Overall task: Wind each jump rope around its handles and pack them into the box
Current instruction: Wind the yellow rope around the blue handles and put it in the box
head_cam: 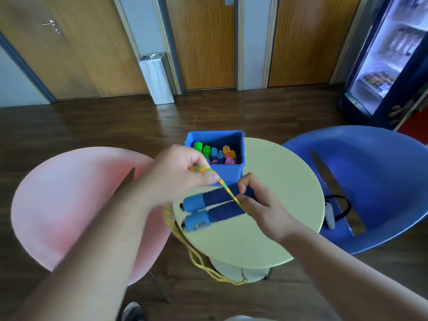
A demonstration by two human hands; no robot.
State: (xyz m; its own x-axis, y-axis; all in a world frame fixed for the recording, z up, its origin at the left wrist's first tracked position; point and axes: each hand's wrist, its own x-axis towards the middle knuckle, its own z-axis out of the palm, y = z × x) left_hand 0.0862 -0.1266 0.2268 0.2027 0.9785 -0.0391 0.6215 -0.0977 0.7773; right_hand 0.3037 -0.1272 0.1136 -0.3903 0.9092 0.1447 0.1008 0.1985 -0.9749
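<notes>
Two blue jump-rope handles [215,206] lie side by side above a round pale-yellow table [278,181]. My right hand [259,205] grips their far ends. My left hand [183,174] pinches the yellow-green braided rope [228,189], which runs taut across the handles. The slack of the rope hangs in loops off the table's near-left edge, down toward the floor. A blue box [231,137] stands at the table's far side; several wound ropes with green, blue and yellow handles sit inside it.
A pink chair [76,200] stands left of the table and a blue chair [375,177] to the right, with a small white device and black strap [330,215] on its seat. Wooden doors, a white bin and a glass-door fridge line the far wall.
</notes>
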